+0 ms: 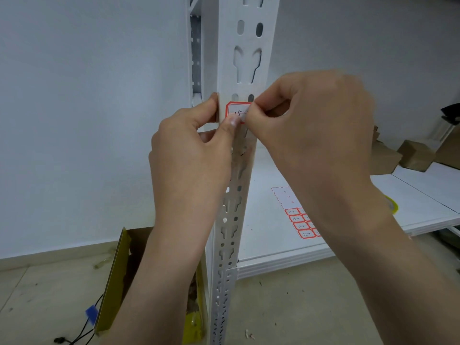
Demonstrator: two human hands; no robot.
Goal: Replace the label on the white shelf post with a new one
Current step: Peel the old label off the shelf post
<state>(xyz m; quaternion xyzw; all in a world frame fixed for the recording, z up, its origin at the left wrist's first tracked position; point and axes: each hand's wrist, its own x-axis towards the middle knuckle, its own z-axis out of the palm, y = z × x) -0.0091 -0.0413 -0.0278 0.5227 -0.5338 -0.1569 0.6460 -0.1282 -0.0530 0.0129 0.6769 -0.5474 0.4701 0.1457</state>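
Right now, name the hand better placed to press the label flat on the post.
Left, probably: the left hand grips the post, its thumb on the lower edge of the label, while the right hand pinches its right edge.

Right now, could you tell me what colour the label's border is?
Red border on the label; head view.

Soft, even light; right hand (311, 125) motion-blurred; edges warped.

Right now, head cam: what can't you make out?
- The label: head view, writing's right half covered by the right hand pinching it, lower edge by the thumb of the left hand gripping the shelf post.
- The label sheet: head view, right side behind the right forearm; writing too small.
- The yellow object: head view, mostly behind the right wrist.
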